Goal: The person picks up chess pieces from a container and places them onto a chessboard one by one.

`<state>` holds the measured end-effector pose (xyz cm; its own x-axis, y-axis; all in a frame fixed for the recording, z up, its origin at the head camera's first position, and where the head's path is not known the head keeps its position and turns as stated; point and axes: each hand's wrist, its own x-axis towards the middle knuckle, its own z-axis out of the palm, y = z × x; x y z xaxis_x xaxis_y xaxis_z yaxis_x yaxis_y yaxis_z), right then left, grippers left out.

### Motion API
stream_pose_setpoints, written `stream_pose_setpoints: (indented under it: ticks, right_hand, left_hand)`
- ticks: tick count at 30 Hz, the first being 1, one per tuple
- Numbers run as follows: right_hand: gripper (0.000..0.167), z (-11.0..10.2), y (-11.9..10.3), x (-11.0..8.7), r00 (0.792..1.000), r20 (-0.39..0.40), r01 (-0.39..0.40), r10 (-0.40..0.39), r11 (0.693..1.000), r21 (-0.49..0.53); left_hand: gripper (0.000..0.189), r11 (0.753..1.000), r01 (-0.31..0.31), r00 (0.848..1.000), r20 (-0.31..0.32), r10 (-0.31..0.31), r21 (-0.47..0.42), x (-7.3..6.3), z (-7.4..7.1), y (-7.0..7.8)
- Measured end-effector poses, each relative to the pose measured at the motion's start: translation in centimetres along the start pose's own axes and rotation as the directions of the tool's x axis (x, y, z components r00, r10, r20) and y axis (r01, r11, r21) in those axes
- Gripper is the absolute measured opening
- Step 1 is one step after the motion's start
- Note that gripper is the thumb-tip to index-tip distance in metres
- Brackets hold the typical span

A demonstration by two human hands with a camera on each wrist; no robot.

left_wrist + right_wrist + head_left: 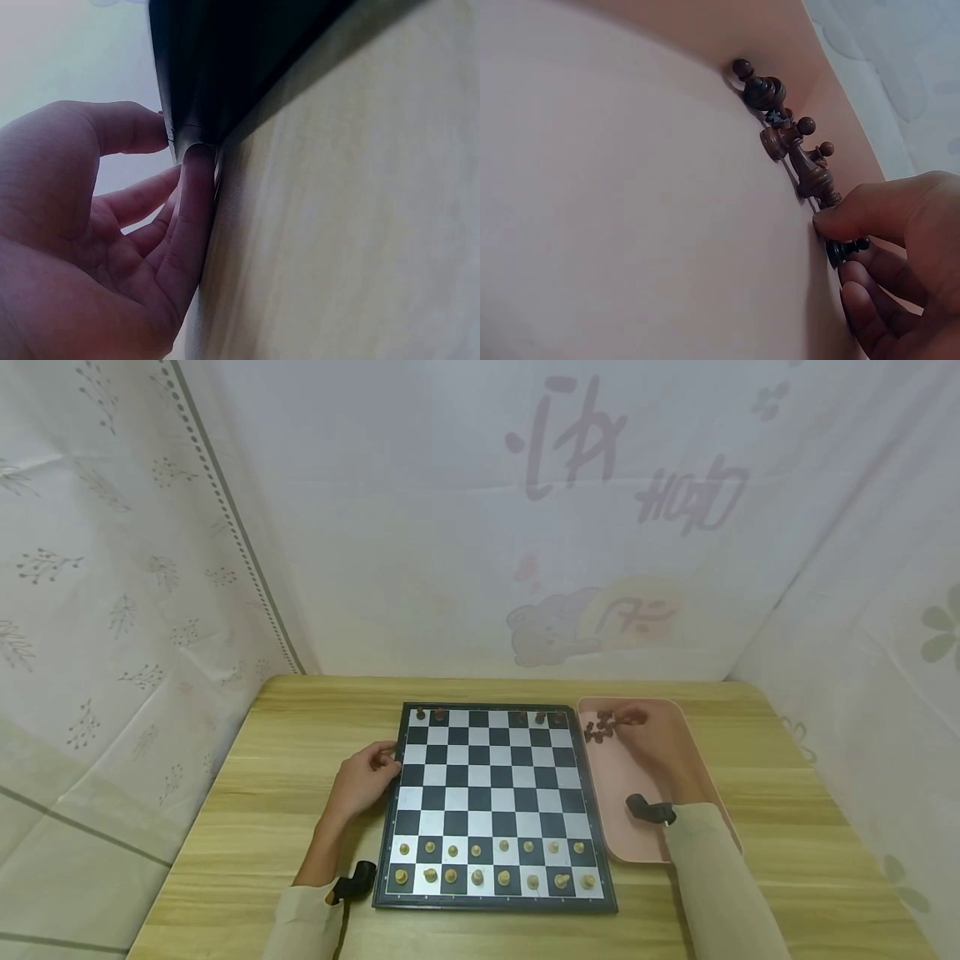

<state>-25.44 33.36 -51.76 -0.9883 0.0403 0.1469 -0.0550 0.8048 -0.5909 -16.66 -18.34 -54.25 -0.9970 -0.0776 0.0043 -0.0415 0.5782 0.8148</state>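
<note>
A chessboard with black and white squares lies on the table. My left hand holds its left edge, thumb on the upper rim and fingers against the side, as the left wrist view shows. Inside a pink tray my right hand pinches a dark pawn between thumb and fingers. Right beside it, several dark chess pieces lie tumbled along the tray's wall. Light pieces stand in two rows at the board's near side.
On the board's far row a few dark pieces stand at the left and others at the right. The tray sits close against the board's right side. A patterned cloth hangs behind the wooden table.
</note>
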Motion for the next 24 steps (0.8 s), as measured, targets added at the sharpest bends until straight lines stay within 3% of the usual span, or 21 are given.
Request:
stream_pose_setpoints:
  ticks: [6,18,24]
  right_hand:
    - [0.015,-0.1,0.2,0.0,0.999,0.025,-0.02,0.02,1.0,-0.006]
    - [0.025,0.1,0.5,0.3,0.996,0.055,-0.067,0.064,0.995,0.067]
    - [0.028,-0.1,-0.1,0.3,0.996,0.056,-0.074,0.07,0.995,0.072]
  left_hand:
    - [0.047,0.997,0.071,0.997,0.035,-0.072,0.011,-1.1,-0.7,2.4]
    - [0.048,0.999,0.047,0.999,0.008,-0.047,0.01,-1.2,-0.7,2.4]
    - [0.047,0.997,0.072,0.997,0.025,-0.072,0.009,-1.1,-0.8,2.6]
